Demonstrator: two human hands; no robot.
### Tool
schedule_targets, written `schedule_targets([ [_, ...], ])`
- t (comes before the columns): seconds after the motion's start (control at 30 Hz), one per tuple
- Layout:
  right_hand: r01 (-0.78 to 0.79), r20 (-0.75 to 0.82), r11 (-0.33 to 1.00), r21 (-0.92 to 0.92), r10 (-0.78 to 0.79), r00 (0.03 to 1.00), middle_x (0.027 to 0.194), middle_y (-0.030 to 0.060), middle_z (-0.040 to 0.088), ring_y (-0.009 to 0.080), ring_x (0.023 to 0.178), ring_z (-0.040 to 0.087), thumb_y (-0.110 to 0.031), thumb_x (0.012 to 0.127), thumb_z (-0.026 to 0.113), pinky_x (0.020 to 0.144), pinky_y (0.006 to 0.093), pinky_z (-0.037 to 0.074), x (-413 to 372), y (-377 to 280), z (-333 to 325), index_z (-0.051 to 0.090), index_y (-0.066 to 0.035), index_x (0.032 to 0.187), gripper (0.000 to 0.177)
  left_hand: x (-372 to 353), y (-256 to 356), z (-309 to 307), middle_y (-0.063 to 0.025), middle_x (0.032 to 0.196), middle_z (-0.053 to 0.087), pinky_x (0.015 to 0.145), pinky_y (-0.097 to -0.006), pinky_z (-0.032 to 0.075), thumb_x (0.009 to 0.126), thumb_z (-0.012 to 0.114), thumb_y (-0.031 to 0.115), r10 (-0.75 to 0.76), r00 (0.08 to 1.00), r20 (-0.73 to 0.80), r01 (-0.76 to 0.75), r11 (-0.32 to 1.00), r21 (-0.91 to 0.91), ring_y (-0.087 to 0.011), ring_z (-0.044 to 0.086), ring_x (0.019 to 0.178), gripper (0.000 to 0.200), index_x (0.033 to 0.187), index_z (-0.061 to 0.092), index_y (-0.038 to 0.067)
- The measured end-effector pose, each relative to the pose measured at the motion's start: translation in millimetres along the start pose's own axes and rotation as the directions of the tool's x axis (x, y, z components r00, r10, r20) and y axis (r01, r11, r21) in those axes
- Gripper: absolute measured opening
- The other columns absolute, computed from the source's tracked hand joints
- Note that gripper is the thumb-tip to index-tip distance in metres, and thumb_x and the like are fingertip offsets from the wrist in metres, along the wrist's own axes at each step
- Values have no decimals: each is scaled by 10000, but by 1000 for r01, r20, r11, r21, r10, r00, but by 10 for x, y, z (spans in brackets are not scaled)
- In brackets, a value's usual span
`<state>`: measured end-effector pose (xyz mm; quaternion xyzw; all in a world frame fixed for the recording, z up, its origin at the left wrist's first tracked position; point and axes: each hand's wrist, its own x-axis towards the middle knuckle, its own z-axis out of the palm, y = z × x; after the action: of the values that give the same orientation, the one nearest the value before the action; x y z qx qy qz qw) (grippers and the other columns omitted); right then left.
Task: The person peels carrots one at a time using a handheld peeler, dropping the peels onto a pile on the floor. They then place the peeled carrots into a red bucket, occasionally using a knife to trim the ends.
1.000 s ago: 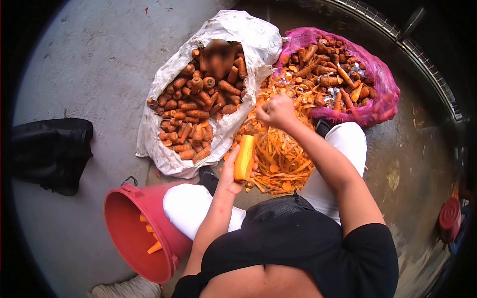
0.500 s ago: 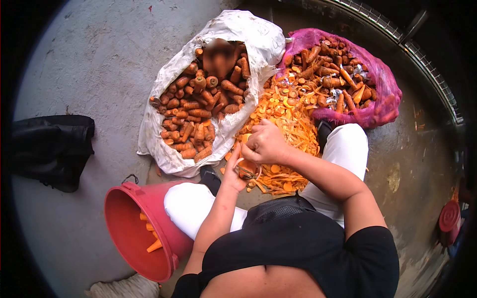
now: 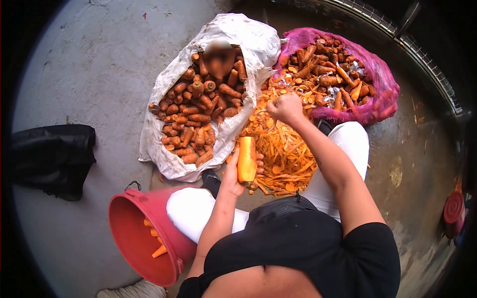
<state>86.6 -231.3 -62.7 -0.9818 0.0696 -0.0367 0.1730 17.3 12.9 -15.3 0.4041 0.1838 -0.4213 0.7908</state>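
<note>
My left hand (image 3: 231, 175) holds a thick, partly peeled carrot (image 3: 247, 160), its fingers wrapped round the far side. The carrot stands nearly upright in view, bright orange on its face. My right hand (image 3: 285, 108) is raised beyond it over the heap of peelings (image 3: 280, 149), its fingers closed; what they hold is too small to make out. Unpeeled carrots fill the white sack (image 3: 151, 130) on the left. More carrots lie in the pink mesh sack (image 3: 390, 89) on the right.
A red bucket (image 3: 171, 248) with several peeled carrots (image 3: 159, 251) lies tilted beside my left leg. Black cloth (image 3: 52, 159) is on the floor at the far left. A red round object (image 3: 452, 212) stands at the far right, and a metal grating (image 3: 432, 67) runs along the upper right.
My right hand has moved up and away from my left hand. The carrot in my left hand now shows fully, its peeled side towards me.
</note>
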Motion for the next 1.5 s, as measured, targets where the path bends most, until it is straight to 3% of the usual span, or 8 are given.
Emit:
schedule_targets([
  [0.47,601,-433,738,307,-454,779,440,22,496,205,477,468,-208,710,595,544,351,353,-547,-724,-180,490,-135,396,339,205,-87,-228,-96,979,632,674,-332,540,980,382,400,-4,1000,27,4,999,-34,-207,637,821,418,1152,530,49],
  [0.63,336,-484,934,120,-240,841,426,35,504,237,423,442,-277,758,575,583,343,423,6,-55,1,625,-143,458,333,43,-108,-146,-104,859,613,508,-303,507,967,380,459,-56,998,20,52,989,138,-191,615,688,470,1156,514,50],
  [0.7,-114,-206,993,-4,111,972,521,56,585,183,518,549,-382,821,487,638,362,429,165,391,-51,668,-148,554,399,-88,-76,-45,-121,847,606,555,-328,539,963,390,464,-110,991,77,101,989,107,-216,626,717,479,1174,496,48],
  [0.8,-136,5,983,124,136,991,457,23,552,170,425,512,-380,843,450,627,356,446,64,193,-11,671,-172,547,425,0,-48,-61,-133,884,614,620,-352,561,960,391,469,-82,997,-10,83,994,72,-233,636,742,486,1174,497,46],
  [0.93,147,-13,895,421,-156,988,396,-17,515,135,313,409,-316,817,483,413,290,382,-244,-419,-81,697,-166,563,365,123,-29,-180,-139,944,633,666,-373,545,961,397,452,-56,998,26,57,998,-27,-237,635,792,479,1143,527,28],
  [1.17,663,-393,646,377,-537,747,447,12,506,186,463,452,-225,704,600,558,352,350,-625,-782,-203,563,-144,431,287,89,-14,-27,-100,931,630,623,-371,540,962,419,403,-76,994,-74,62,983,-174,-243,635,760,380,1128,543,84],
  [1.4,394,-364,918,50,-351,863,429,-10,478,159,491,461,-286,802,516,687,342,413,-57,-197,24,525,-158,422,402,-13,-59,-27,-101,816,600,473,-323,533,957,417,460,-117,991,-67,122,990,67,-220,620,595,459,1123,518,43],
  [1.5,82,-12,986,-144,-84,996,467,24,507,164,518,491,-343,860,454,775,348,399,59,168,221,617,-147,505,437,-33,-56,-33,-107,836,611,539,-340,547,952,414,480,-98,995,28,95,991,92,-219,629,653,474,1112,523,48],
])
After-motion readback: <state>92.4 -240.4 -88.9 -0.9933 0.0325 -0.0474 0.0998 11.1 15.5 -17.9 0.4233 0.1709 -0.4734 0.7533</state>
